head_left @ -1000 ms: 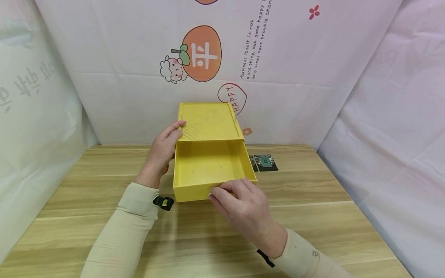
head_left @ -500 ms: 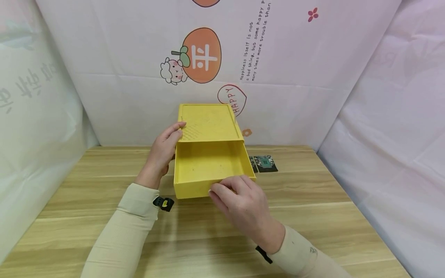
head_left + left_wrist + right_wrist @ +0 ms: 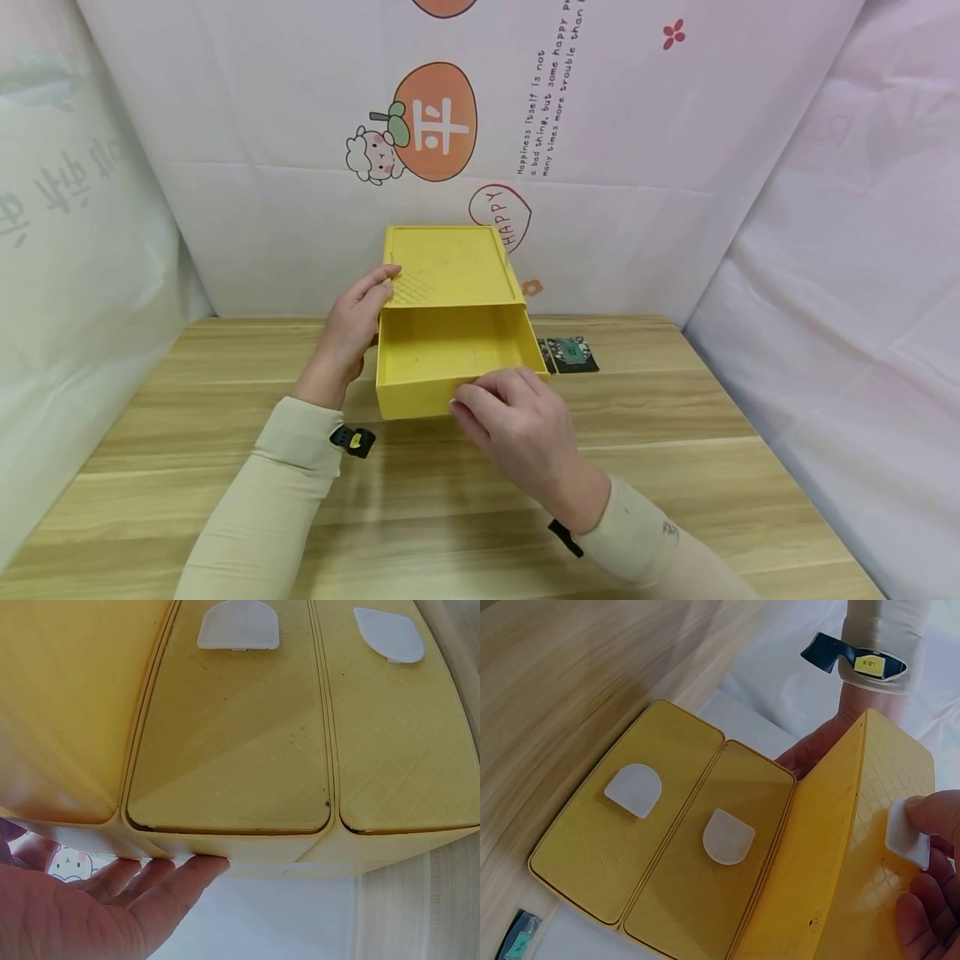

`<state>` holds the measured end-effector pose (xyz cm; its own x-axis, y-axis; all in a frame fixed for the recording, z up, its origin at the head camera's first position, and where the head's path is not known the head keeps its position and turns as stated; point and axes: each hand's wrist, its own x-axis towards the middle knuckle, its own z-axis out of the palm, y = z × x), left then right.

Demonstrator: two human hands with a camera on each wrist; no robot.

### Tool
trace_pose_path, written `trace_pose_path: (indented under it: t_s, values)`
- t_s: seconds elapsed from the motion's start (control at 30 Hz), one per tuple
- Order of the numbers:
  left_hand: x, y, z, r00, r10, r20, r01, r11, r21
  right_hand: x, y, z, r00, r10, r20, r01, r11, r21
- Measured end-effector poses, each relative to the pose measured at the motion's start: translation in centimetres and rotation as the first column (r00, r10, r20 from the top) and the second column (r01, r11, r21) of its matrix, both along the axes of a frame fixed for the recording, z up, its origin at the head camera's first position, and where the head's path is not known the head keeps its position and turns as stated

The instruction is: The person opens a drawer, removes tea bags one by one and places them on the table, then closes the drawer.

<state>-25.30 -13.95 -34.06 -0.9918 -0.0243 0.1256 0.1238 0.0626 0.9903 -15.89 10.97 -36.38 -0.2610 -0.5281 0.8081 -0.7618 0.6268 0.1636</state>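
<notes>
A yellow drawer cabinet (image 3: 450, 262) with three stacked drawers stands on the table, against the back cloth. Its top drawer (image 3: 416, 402) is pulled partway out, and the bare inside shows. With thumb and curled fingers my right hand (image 3: 525, 429) pinches the white handle (image 3: 906, 834) on that drawer's front. My left hand (image 3: 348, 329) lies along the cabinet's left side, fingers extended against the wall and fingertips near the top edge. The middle drawer (image 3: 686, 907) and bottom drawer (image 3: 592, 840) sit flush in the frame, each with a white tab handle.
A flat dark packet (image 3: 574, 355) with green print lies on the wooden table (image 3: 637, 467) just right of the cabinet. White printed cloth (image 3: 300, 225) rises behind and on both sides of the table.
The top drawer has slid some way back into the cabinet, and my right hand has moved forward with its handle. My left hand keeps its place on the side.
</notes>
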Motion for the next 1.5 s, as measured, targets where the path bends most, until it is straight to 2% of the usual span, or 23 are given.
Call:
trace_pose_path:
  t_s: [0.6, 0.9, 1.5]
  values:
    - [0.0, -0.1, 0.0, 1.0, -0.011, 0.001, 0.011, 1.0, -0.003, -0.8, -0.2, 0.3, 0.999, -0.023, 0.022, 0.022, 1.0, 0.014]
    - [-0.1, -0.1, -0.1, 1.0, -0.013, 0.001, 0.013, 1.0, -0.009, -1.3, -0.4, 0.3, 1.0, -0.024, 0.0, 0.024, 1.0, 0.011]
    - [-0.2, -0.1, -0.2, 1.0, -0.016, 0.001, 0.016, 1.0, -0.001, -2.0, -0.6, 0.4, 0.999, -0.037, 0.006, 0.037, 0.999, 0.007]
